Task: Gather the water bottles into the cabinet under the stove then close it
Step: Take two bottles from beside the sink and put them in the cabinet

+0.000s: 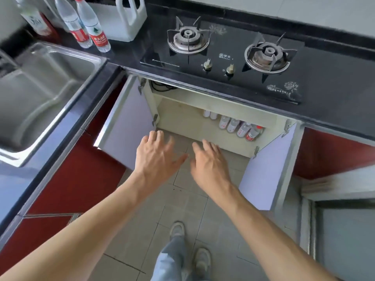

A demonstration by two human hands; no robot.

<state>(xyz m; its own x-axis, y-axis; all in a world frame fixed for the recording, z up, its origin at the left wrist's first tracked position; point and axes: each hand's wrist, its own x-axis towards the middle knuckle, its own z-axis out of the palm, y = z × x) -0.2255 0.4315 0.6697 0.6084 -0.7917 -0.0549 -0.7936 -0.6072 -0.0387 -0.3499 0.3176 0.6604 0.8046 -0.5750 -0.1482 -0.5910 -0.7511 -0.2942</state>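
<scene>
Both hands are hovering out in front of the open cabinet [182, 120] under the stove [223, 55]. The left hand [156, 157] is spreading its fingers loosely, palm down, gripping nothing. The right hand [209, 161] is hanging just beside it, fingers relaxed and slightly bent, also gripping nothing. The two hands are sitting close together, the left thumb nearly reaching the right hand, and neither is touching a door or a bottle.

The cabinet's two doors are standing wide open: the left door [125, 122] is swinging out towards the sink [40, 88], and the right door [267, 165] is angling out on the other side. Inside, a row of water bottles [233, 125] is lining the right rear of the cabinet floor, several showing red labels, their far ends partly hidden under the counter's edge.

Up on the black countertop [334, 94], more are waiting. Two clear bottles with red labels, one [95, 31] just beside the other [71, 25], are standing between the sink and the stove. A third bottle [34, 19] is standing further left at the frame's edge, and a white plastic jug [125, 19] is sitting right behind the pair.

Down below, the person is standing on the tiled floor [182, 199] in pale shoes [177, 229] and light jeans, facing the cabinet.
</scene>
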